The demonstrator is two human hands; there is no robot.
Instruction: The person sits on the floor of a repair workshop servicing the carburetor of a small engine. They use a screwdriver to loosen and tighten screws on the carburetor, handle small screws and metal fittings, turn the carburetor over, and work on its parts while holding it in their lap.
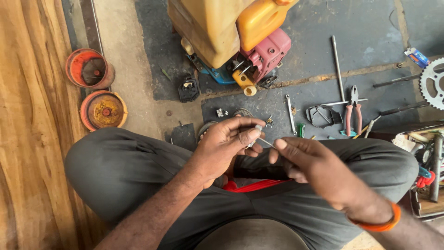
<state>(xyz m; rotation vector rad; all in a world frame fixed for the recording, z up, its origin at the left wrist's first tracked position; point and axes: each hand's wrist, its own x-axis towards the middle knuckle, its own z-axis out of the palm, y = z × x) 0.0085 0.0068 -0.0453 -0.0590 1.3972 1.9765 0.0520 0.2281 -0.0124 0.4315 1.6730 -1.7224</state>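
I sit cross-legged on the floor in grey trousers. My left hand (227, 144) is closed round a small metal part (255, 130) pinched between thumb and fingers. My right hand (309, 163), with an orange band at the wrist, pinches a thin metal wire or pin (267, 142) whose tip meets that small part. Both hands meet above my lap, almost touching. A red object (252, 186) lies in my lap under the hands, mostly hidden.
A yellow tank on a red and blue small engine (240, 41) stands ahead. Two rusty orange round housings (97, 90) lie at left beside wooden boards. Pliers (354, 111), a spanner (290, 113), a steel rod (337, 65), a sprocket (432, 83) and a cluttered tool box (428, 162) lie at right.
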